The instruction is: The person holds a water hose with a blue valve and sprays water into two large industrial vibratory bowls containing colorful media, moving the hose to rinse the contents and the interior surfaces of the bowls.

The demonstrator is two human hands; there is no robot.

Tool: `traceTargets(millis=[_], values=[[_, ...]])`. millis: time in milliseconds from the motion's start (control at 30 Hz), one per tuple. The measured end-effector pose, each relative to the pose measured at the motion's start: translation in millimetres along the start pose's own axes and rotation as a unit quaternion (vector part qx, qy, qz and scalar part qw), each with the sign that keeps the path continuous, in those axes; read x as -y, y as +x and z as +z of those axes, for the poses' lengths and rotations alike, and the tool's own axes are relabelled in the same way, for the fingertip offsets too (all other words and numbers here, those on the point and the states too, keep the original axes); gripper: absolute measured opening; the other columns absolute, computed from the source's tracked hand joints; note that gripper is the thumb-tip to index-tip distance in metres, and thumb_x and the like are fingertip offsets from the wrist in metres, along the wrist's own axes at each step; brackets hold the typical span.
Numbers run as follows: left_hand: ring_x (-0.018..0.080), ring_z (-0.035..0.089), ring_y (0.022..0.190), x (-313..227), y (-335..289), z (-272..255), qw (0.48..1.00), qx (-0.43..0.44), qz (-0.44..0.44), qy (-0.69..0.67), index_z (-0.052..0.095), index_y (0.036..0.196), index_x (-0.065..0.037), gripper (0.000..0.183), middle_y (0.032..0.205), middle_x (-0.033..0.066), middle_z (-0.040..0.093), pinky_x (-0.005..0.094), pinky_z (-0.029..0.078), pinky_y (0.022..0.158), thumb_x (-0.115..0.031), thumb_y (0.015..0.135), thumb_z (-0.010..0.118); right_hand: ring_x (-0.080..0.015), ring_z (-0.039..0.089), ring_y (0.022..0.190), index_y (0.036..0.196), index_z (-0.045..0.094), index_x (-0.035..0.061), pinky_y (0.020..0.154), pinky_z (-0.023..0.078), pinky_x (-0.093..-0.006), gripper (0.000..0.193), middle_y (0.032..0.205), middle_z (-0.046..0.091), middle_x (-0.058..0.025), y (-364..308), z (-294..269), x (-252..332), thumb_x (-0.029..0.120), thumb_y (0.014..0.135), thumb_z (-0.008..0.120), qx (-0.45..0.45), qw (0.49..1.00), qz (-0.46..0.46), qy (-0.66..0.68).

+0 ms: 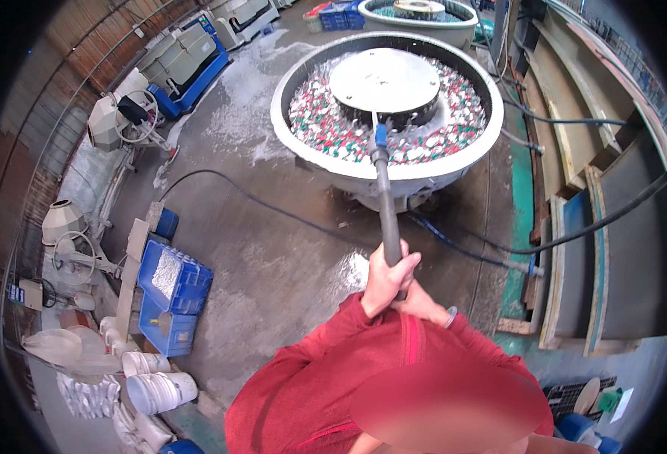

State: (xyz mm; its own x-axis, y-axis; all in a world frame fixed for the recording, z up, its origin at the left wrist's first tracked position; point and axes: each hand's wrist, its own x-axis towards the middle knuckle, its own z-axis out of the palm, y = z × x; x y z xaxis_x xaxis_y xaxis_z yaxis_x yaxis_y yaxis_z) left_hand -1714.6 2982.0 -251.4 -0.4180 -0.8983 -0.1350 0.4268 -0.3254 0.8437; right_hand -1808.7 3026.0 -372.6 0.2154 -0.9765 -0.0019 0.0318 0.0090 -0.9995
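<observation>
Both hands are wrapped round a grey hose wand (387, 204) with a blue fitting (381, 135) near its far end. My left hand (388, 278) grips it higher up. Just below and to the right, my right hand (424, 304) closes round its lower end, its fingers partly hidden. The tip points into a large round white-rimmed tub (295, 155), and a thin white jet leaves it toward the centre. Small red, green and white pieces (318, 125) fill the ring. A wet white round cover (382, 79) caps the tub's middle.
A black hose (265, 198) crosses the wet floor (273, 257); another dark hose (598, 225) hangs at right. Blue crates (171, 325) and white buckets (161, 391) stand at left. Long troughs (568, 272) line the right. A second tub (454, 32) stands behind.
</observation>
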Motion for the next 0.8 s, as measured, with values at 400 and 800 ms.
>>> traceTargets(millis=[400, 800], values=[[0.0025, 0.033, 0.041, -45, -37, -118, 0.995, 0.085, -0.038, -0.028, 0.042, 0.080, -0.006, 0.019, 0.056, -0.0029, 0.040, 0.0192, 0.025, 0.036, -0.009, 0.081, 0.060, -0.0166, 0.052, 0.097, 0.104, 0.052, 0.0016, 0.079, 0.043, -0.0309, 0.033, 0.102, 0.057, -0.0109, 38, 109, 38, 0.015, 0.076, 0.063, 0.041, 0.997, 0.060, 0.018], [0.0119, 0.049, 0.068, -31, -34, -117, 0.973, 0.088, 0.072, 0.199, 0.050, 0.082, 0.001, 0.033, 0.070, 0.0068, 0.053, 0.0303, 0.042, 0.060, -0.026, 0.075, 0.068, -0.0200, 0.046, 0.109, 0.121, 0.038, 0.0002, 0.089, 0.039, -0.0328, 0.055, 0.117, 0.048, -0.0133, 35, 86, -9, 0.017, 0.076, 0.064, 0.235, 0.951, 0.190, -0.070]])
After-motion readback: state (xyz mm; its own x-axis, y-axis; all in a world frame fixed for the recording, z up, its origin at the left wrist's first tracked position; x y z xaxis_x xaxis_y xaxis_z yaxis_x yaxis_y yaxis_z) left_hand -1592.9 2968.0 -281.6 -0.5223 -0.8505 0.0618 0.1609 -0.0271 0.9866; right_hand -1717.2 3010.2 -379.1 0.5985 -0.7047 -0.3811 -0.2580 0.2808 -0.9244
